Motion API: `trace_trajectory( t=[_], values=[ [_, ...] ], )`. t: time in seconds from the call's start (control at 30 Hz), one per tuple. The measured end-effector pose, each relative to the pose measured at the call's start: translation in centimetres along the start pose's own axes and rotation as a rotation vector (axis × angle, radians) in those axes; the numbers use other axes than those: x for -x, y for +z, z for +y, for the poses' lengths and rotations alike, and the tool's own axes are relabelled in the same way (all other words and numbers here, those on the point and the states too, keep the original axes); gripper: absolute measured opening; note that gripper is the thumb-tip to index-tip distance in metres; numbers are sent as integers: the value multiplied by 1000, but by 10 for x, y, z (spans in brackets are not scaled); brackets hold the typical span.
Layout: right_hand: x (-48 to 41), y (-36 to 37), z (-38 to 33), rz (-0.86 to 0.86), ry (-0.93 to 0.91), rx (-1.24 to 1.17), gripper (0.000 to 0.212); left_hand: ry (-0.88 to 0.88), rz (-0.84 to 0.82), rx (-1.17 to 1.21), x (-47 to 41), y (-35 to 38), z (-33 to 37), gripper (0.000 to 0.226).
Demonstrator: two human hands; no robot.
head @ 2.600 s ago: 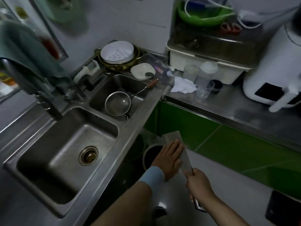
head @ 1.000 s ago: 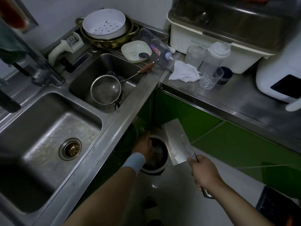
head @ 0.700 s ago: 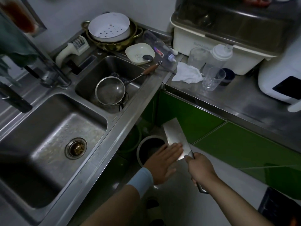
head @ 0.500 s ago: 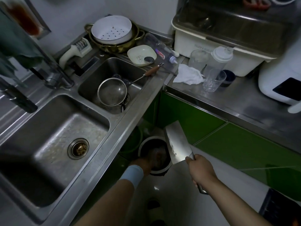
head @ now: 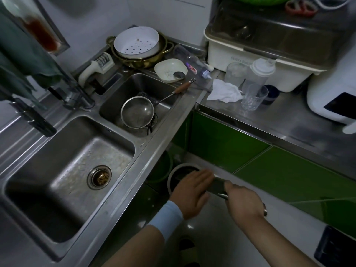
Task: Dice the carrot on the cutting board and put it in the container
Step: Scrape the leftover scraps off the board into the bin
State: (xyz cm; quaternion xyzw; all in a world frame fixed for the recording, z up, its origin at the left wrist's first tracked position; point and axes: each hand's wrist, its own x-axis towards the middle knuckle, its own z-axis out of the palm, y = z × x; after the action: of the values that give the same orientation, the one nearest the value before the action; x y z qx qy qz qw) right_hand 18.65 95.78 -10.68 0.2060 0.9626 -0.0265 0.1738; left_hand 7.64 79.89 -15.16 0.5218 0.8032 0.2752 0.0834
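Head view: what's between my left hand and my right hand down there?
The cleaver bridges them in the head view: the right hand grips its handle, and the left hand lays its fingers flat on its blade.

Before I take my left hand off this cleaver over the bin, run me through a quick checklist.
1. Right hand grips the cleaver by its handle: ok.
2. Left hand fingers lie straight on the blade, not curled round it: ok.
3. Which way the cutting edge faces: cannot tell, blade blurred and mostly covered.
4. Left hand and blade sit above the bin: ok.
5. Blade free of scraps: cannot tell.
6. Carrot, cutting board, container in view: not ok, none shows.
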Motion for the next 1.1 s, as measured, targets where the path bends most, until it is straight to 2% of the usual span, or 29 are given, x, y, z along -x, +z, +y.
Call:
trace_trajectory(
  t=[0.07,0.17,0.27,0.33,0.43,0.5,0.57,0.63,0.73,0.8,0.9,0.97,1.1],
  values=[
    [2,-2,-3,63,-36,98,40,54,-151,4,0,17,4,56],
    [2,-1,0,208,-132,89,48,-20,-240,31,-4,25,-2,56],
    [3,-8,2,262,-182,74,53,-95,-302,-14,-10,17,-10,54],
    [3,-8,6,278,-209,72,53,-316,-365,-21,-14,11,-18,53],
    [4,-3,15,223,-185,53,54,-903,-365,3,-11,5,-41,58],
    [4,-5,19,189,-146,73,54,-1073,-367,6,-6,-3,-48,58],
    [7,-13,20,129,-99,94,49,-1031,-245,51,-9,-15,-43,43],
    [11,-27,19,69,-38,63,32,-917,-74,110,-10,-32,-27,33],
    [20,-55,18,-7,35,-188,12,-698,145,108,-7,-55,-8,26],
    [23,-77,19,-38,54,-287,13,-583,301,21,-6,-73,0,21],
    [22,-107,19,-112,38,-358,28,-546,564,39,-6,-112,8,18],
    [20,-125,14,-144,-1,-423,32,-536,613,25,-2,-138,7,20],
    [17,-158,-24,-180,-121,-496,31,-360,500,-179,18,-189,12,35]
  ],
)
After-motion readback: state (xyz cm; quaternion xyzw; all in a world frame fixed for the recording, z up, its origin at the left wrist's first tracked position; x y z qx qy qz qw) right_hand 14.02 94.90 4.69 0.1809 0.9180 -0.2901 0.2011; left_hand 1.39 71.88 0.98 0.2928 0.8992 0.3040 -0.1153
